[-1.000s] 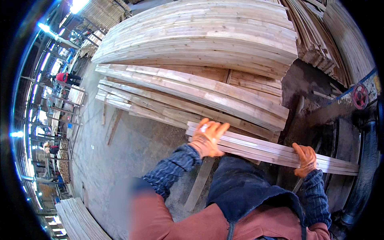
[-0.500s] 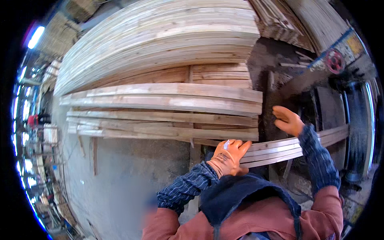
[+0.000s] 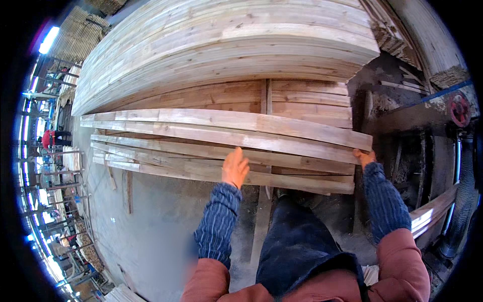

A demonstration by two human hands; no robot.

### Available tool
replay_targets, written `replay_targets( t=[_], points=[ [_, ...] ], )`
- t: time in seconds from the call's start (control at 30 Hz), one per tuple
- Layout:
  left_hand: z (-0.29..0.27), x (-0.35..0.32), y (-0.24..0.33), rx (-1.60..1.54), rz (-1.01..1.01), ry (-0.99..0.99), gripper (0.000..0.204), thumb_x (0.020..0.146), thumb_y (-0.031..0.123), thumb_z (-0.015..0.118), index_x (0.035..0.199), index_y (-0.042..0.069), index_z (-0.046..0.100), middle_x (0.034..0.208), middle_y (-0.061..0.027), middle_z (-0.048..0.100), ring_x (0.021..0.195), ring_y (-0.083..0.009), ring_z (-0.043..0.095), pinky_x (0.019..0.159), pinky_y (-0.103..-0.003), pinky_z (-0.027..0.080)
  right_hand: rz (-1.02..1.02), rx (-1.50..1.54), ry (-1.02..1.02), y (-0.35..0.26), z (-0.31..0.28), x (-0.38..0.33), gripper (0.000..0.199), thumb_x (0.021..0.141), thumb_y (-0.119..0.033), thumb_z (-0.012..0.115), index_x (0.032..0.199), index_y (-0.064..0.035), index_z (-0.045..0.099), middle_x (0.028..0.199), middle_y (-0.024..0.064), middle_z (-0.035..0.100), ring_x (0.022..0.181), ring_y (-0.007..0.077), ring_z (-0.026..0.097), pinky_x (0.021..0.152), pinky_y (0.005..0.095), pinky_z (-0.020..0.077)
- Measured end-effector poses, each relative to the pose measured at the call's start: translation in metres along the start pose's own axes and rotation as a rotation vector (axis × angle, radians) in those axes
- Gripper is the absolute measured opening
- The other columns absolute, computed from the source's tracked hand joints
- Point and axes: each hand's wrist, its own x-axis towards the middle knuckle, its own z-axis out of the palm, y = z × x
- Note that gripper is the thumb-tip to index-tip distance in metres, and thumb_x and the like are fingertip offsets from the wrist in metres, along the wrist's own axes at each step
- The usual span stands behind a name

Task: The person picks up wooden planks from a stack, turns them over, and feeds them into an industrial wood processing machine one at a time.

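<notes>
My right hand (image 3: 363, 157), in an orange glove, is closed at the right end of the upper long wooden planks (image 3: 297, 127). Its fingertips wrap the end corner of these boards. My left hand (image 3: 235, 168), gloved the same way, is stretched over the lower planks (image 3: 201, 145) near their middle. Its fingers point away from me and stand slightly apart. Whether the left fingertips touch the wood I cannot tell. The upper planks lie side by side in a low layer, and the lower ones sit a little askew with gaps between them.
Beyond lies a tall, wide stack of boards (image 3: 226, 50). At the right stands a machine with a red handwheel (image 3: 458, 109) and a dark roller (image 3: 460, 209), with a board (image 3: 431, 211) beside it. A person in red (image 3: 49, 139) is far off at the left.
My left hand has left the boards running to the roller and moved forward and left over the low layer. My right hand, free before, has come to the upper planks' end. The view has shifted.
</notes>
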Motion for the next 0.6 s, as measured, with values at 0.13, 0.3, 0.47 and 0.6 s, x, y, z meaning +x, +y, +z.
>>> replay_targets(
  t=[0.13, 0.3, 0.47, 0.6],
  points=[
    [-0.019, 0.07, 0.038, -0.117, -0.061, 0.171, 0.07, 0.094, 0.058, 0.07, 0.147, 0.016, 0.051, 0.152, -0.0071, 0.051, 0.135, -0.0254, 0.053, 0.112, -0.052, 0.041, 0.136, 0.696, -0.123, 0.033, -0.054, 0.039, 0.043, 0.109, -0.023, 0.053, 0.145, -0.002, 0.044, 0.127, 0.0254, 0.058, 0.105, 0.0319, 0.058, 0.089, 0.0434, 0.0522],
    [-0.001, 0.108, 0.05, -0.543, -0.228, 0.314, 0.057, 0.084, 0.055, 0.085, 0.122, 0.017, 0.066, 0.117, -0.0027, 0.067, 0.105, -0.0226, 0.065, 0.093, -0.042, 0.057, -0.162, 0.377, -0.177, 0.053, -0.069, 0.033, 0.029, 0.111, -0.021, 0.051, 0.131, -0.0001, 0.057, 0.123, 0.0152, 0.063, 0.096, 0.0262, 0.059, 0.086, 0.0373, 0.052],
    [-0.02, 0.091, 0.043, -0.578, -0.18, 0.243, 0.052, 0.087, 0.054, 0.083, 0.118, 0.015, 0.067, 0.113, -0.0029, 0.069, 0.106, -0.0239, 0.066, 0.094, -0.045, 0.058, -0.125, -0.077, 0.109, 0.028, -0.04, -0.016, 0.057, 0.1, -0.041, 0.067, 0.138, 0.0007, 0.058, 0.133, 0.013, 0.065, 0.116, 0.0247, 0.061, 0.103, 0.0383, 0.0484],
    [-0.028, 0.074, 0.031, -0.776, -0.145, 0.19, 0.047, 0.091, 0.046, 0.08, 0.122, 0.014, 0.066, 0.114, -0.0051, 0.071, 0.106, -0.0272, 0.068, 0.091, -0.051, 0.059, -0.09, -0.13, 0.02, 0.031, -0.03, -0.067, 0.068, 0.094, -0.048, 0.073, 0.141, -0.0003, 0.061, 0.138, 0.0185, 0.065, 0.121, 0.0259, 0.062, 0.107, 0.0388, 0.048]
  ],
)
